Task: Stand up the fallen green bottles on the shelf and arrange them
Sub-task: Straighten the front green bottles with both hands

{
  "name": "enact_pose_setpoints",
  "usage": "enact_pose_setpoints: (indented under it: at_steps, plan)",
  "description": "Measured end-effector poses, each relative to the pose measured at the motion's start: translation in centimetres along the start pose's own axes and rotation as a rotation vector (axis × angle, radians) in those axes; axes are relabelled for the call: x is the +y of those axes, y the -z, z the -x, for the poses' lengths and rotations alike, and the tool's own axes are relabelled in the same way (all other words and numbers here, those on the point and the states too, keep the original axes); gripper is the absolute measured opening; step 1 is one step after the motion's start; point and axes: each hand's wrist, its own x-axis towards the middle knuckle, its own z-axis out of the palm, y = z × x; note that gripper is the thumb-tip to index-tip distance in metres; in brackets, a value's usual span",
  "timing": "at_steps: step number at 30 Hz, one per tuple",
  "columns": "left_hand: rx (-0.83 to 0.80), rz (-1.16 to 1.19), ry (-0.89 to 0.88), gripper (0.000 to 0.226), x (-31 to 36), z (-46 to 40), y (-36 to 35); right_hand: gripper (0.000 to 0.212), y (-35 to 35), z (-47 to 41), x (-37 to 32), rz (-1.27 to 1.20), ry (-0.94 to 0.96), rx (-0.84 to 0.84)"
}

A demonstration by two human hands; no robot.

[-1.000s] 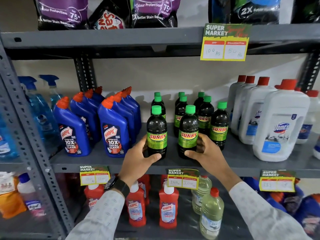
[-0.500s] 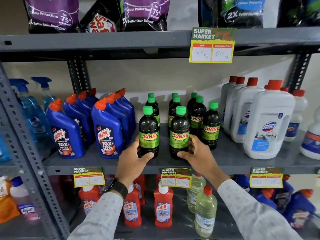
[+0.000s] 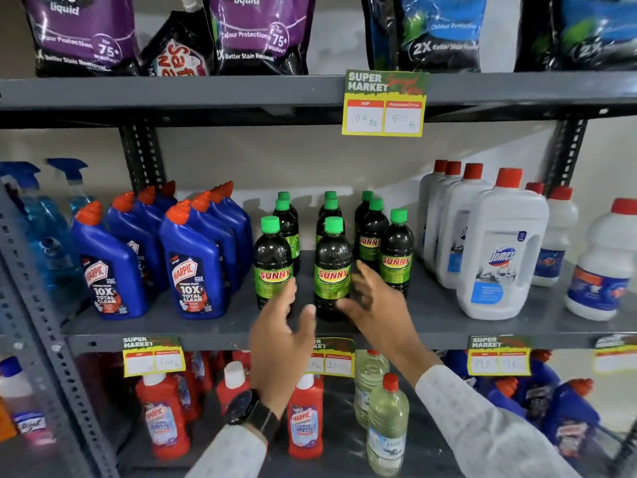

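Observation:
Several dark bottles with green caps and green SUNNY labels stand upright in three rows on the grey middle shelf. The front left bottle and the front middle bottle stand nearest the edge; a third stands to the right. My left hand hovers open just in front of the front left bottle, fingers spread, holding nothing. My right hand is open beside the front middle bottle's right side, blurred, fingers apart, not gripping it.
Blue Harpic bottles crowd the left of the shelf, white Domex jugs the right. Price tags hang on shelf edges. Red Harpic bottles and clear bottles fill the shelf below; detergent pouches sit above.
Both hands have let go of the two front bottles and drawn back toward me with fingers spread. The bottles stay upright. The camera has shifted left and slightly down.

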Motion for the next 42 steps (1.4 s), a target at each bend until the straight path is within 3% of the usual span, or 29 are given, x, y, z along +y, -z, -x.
enact_pose_setpoints:
  at_steps: [3, 5, 8, 10, 16, 28, 42]
  plan:
    - [-0.194, -0.057, 0.078, 0.087, 1.7, -1.3, -1.6, 0.046, 2.6, 0.6, 1.0, 0.083, 0.08, 0.483]
    - [-0.294, -0.054, 0.137, 0.097, 2.3, -2.2, -2.5, 0.056, 4.3, 0.0, 1.7, 0.106, -0.007, 0.579]
    - [-0.388, -0.018, 0.19, 0.096, 2.5, -3.4, -3.5, 0.093, 6.1, -2.3, 3.0, 0.16, -0.243, 0.356]
    - [-0.425, 0.042, 0.207, 0.088, 2.4, -4.2, -3.8, 0.107, 6.5, -3.6, 3.5, 0.128, -0.309, 0.196]
    - [-0.474, 0.127, 0.218, 0.085, 1.0, -4.9, -3.8, 0.082, 6.1, -4.6, 4.7, 0.133, -0.305, 0.116]
    - [-0.415, 0.131, 0.183, 0.085, -0.5, -4.2, -4.1, 0.089, 6.8, -0.9, 3.9, 0.106, -0.2, -0.022]
    - [-0.379, 0.166, 0.178, 0.092, -0.8, -3.9, -4.1, 0.088, 5.8, -0.3, 3.9, 0.103, -0.163, 0.026]
